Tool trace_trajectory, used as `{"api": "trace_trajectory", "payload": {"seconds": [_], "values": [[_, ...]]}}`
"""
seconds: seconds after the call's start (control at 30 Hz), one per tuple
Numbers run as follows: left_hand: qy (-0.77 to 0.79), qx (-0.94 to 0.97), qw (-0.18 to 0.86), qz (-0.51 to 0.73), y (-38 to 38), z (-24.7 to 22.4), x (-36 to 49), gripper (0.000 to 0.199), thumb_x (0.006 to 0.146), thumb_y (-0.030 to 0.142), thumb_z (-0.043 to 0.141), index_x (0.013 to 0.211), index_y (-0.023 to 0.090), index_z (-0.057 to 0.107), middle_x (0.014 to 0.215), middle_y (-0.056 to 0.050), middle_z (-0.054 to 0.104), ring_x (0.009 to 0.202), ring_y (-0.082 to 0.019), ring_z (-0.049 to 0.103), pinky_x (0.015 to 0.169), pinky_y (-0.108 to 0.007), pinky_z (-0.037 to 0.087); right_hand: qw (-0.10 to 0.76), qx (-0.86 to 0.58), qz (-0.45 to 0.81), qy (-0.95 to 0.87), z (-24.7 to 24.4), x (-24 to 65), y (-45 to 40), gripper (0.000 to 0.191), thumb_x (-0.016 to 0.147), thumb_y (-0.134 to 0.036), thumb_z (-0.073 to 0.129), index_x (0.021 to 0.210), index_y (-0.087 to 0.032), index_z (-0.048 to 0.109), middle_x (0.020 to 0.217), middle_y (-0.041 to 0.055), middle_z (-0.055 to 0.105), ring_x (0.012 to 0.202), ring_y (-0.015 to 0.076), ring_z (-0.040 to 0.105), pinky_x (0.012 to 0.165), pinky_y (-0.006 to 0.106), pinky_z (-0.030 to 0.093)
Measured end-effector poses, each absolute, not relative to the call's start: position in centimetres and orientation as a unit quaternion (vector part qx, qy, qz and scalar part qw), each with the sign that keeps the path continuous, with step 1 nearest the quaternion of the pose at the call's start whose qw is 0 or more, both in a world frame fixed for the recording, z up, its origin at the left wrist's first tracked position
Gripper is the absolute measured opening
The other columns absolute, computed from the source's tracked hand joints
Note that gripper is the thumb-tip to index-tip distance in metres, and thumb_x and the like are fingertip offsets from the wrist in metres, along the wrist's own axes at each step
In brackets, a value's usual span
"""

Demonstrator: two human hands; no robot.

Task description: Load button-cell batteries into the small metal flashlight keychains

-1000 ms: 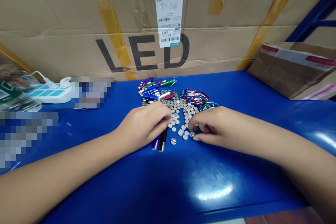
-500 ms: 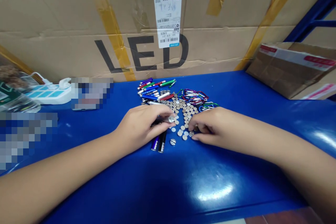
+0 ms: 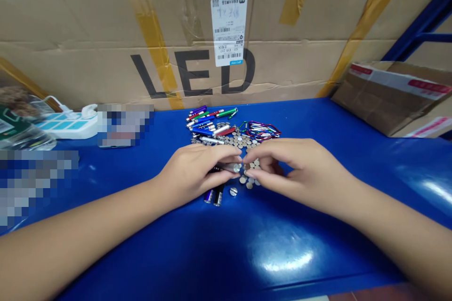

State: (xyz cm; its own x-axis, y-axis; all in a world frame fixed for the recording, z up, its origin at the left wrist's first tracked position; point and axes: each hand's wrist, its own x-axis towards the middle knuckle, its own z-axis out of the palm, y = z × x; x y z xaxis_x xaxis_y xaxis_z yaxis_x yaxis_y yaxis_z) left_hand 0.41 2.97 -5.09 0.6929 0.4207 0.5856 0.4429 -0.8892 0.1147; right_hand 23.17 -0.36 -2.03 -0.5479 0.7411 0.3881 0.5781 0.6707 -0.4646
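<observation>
"Nearest, on the blue table [image 3: 176, 254]?"
"A slotted metal piece [image 3: 233, 192]; just beyond, a purple tube [image 3: 209, 196] and a black tube [image 3: 218, 197] side by side, far ends hidden by the left hand [image 3: 192, 164]."
"And in that hand?"
"A silver tube [image 3: 231, 167], wrapped by the fingers, bare end toward the right hand [image 3: 300, 162]."
"Right fingertips?"
"Drawn narrow, just beside the tube's end; perhaps around something small, too blurred to tell."
"Blocking the view?"
"Both hands, in front of many metal discs [image 3: 242, 141]. Behind: carabiners [image 3: 263, 130] rightward, coloured tubes [image 3: 203, 127] leftward."
"Farther off?"
"A power strip [image 3: 67, 124] at left, a carton [image 3: 374, 99] at right, big cardboard [image 3: 99, 33] lettered LED across the back."
"Counts, near to far?"
"One slotted piece; two tubes lying, one held; dozens of discs, overlapping; several tangled carabiners; at least eight coloured tubes, piled; one power strip; one carton; on the cardboard, one white label [image 3: 229, 28] and four yellow tape strips [image 3: 148, 28]."
</observation>
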Motion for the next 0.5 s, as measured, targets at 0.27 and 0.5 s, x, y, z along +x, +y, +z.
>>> {"api": "trace_trajectory", "payload": {"seconds": [0.27, 0.5], "values": [[-0.232, -0.917, 0.033, -0.322, 2.7, -5.0, 0.5, 0.027, 0.093, 0.037, 0.052, 0.115, 0.021, 0.053, 0.096, -0.002, 0.072, 0.083, -0.013, 0.07, 0.073, -0.021, 0.052, 0.333, -0.339, 0.135, -0.869, -3.0, 22.0, -0.2, 0.008, 0.084, -0.021, 0.062, 0.089, -0.02, 0.067, 0.061, -0.0036, 0.061, 0.055, 0.0085, 0.053, 0.056, 0.02, 0.039], [-0.259, -0.912, -0.031, -0.316, 2.7, -4.9, 0.5, 0.033, 0.091, 0.037, 0.055, 0.12, 0.023, 0.051, 0.101, -0.001, 0.072, 0.09, -0.015, 0.07, 0.081, -0.024, 0.054, 0.317, -0.379, 0.139, -0.858, -2.3, 22.8, -0.2, 0.016, 0.085, -0.028, 0.059, 0.098, -0.021, 0.066, 0.058, -0.0041, 0.058, 0.052, 0.0092, 0.052, 0.053, 0.02, 0.037]]}}
